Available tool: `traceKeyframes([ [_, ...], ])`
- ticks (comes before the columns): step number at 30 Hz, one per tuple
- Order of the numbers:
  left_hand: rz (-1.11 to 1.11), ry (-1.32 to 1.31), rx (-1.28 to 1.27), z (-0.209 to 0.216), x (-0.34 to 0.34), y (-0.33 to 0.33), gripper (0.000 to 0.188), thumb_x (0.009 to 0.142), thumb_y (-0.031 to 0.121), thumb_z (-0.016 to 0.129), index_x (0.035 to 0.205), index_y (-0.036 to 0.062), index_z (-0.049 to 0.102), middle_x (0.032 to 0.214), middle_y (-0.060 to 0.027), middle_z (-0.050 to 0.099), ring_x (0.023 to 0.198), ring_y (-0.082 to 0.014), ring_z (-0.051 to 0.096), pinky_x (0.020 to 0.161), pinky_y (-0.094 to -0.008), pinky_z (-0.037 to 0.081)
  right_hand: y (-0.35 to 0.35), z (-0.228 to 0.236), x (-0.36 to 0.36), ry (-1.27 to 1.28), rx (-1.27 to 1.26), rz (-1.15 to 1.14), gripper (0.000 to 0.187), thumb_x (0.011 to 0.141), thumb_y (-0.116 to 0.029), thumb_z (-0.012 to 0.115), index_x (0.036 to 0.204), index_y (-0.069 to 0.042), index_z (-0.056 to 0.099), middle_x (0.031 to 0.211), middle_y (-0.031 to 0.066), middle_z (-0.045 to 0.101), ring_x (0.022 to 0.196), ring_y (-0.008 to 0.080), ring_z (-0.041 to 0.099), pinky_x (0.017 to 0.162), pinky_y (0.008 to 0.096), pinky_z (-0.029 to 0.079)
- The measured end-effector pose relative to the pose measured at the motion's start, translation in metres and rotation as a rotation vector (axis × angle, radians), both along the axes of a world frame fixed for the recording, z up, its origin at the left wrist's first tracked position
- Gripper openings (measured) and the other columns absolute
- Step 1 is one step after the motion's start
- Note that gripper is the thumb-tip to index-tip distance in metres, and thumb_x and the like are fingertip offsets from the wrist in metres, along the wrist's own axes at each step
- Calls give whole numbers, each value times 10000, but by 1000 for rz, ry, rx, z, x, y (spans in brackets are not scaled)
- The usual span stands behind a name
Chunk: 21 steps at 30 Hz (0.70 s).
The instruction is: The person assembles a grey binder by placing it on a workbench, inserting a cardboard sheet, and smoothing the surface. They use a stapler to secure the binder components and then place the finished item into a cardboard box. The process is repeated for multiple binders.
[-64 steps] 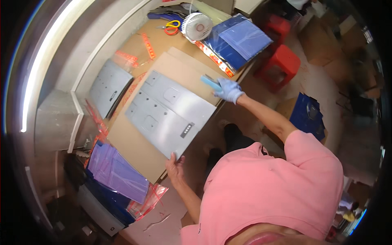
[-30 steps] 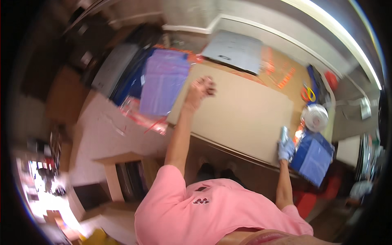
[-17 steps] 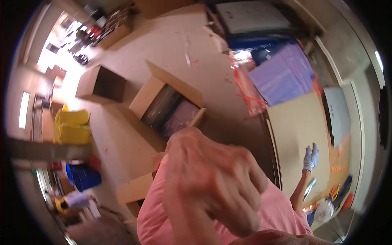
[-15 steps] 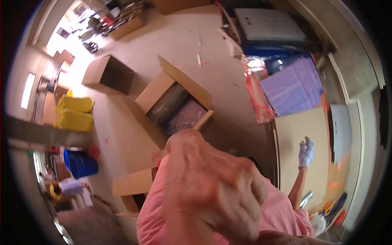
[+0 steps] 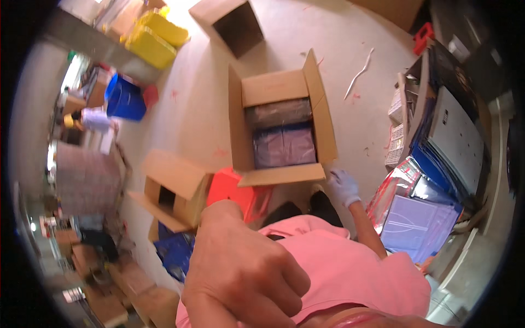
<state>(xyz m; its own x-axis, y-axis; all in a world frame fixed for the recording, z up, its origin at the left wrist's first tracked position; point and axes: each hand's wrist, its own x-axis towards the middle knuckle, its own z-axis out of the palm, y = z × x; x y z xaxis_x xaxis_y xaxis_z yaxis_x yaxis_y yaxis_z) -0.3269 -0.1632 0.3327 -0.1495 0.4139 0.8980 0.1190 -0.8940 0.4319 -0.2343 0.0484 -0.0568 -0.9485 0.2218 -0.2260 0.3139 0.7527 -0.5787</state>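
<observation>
My left hand (image 5: 243,265), bare, is raised very close in the foreground with its fingers curled. Whatever it may hold is hidden. My right hand (image 5: 343,187) wears a pale glove and is empty, its fingers apart beside the near right corner of an open cardboard box (image 5: 281,176). That box stands on the floor ahead of me with its flaps up or folded outward. Inside it lie clear-wrapped purple packs (image 5: 285,147) on the near side and a greyish wrapped bundle (image 5: 281,113) on the far side.
Left of the box are a red plastic stool (image 5: 232,188), a smaller open carton (image 5: 178,183) and blue plastic packs (image 5: 176,251). Purple packs (image 5: 415,225) and white sheets (image 5: 456,126) are stacked at right. Farther off are another carton (image 5: 240,27), a blue bin (image 5: 124,98) and a person (image 5: 95,119).
The view has swung toward the left, so the box now sits upright and central. My right hand has moved from above the cardboard-topped surface to the box's near corner. My left hand remains raised, curled.
</observation>
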Motion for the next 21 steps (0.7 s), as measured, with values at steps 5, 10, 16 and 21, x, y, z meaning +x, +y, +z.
traceKeyframes([
  [5, 67, -15, -225, -14, 5, -62, 148, 918, 79, 413, 1044, 145, 372, 655, -216, 546, 442, -219, 454, 431, -328, 373, -75, -39, -42, -474, -169, 582, 455, 827, -293, 599, 1216, -75, 512, 1181, 158, 567, 1094, 311, 537, 925, 371, 427],
  [10, 165, -131, -175, -29, -16, -120, 224, 889, 154, 477, 1105, 124, 424, 671, -172, 550, 436, -185, 441, 420, -302, 342, -120, -82, -75, -528, 80, 631, 636, 775, -435, 636, 1265, -88, 426, 1054, 220, 611, 1003, 378, 579, 857, 433, 459],
  [16, 501, -151, -273, -43, 11, -224, 281, 860, 264, 557, 974, 8, 527, 713, -158, 586, 490, -241, 524, 470, -330, 408, -166, -125, -87, -501, 411, 900, 350, 730, -427, 640, 862, -105, 683, 917, 163, 662, 861, 350, 637, 719, 436, 513],
  [21, 821, -689, -226, -102, 45, -268, 489, 796, 351, 690, 1060, -31, 535, 709, -86, 603, 560, -190, 602, 521, -300, 450, -163, -149, -119, -541, 508, 1075, 304, 747, -349, 584, 919, -129, 706, 981, 165, 659, 927, 341, 634, 799, 427, 498],
])
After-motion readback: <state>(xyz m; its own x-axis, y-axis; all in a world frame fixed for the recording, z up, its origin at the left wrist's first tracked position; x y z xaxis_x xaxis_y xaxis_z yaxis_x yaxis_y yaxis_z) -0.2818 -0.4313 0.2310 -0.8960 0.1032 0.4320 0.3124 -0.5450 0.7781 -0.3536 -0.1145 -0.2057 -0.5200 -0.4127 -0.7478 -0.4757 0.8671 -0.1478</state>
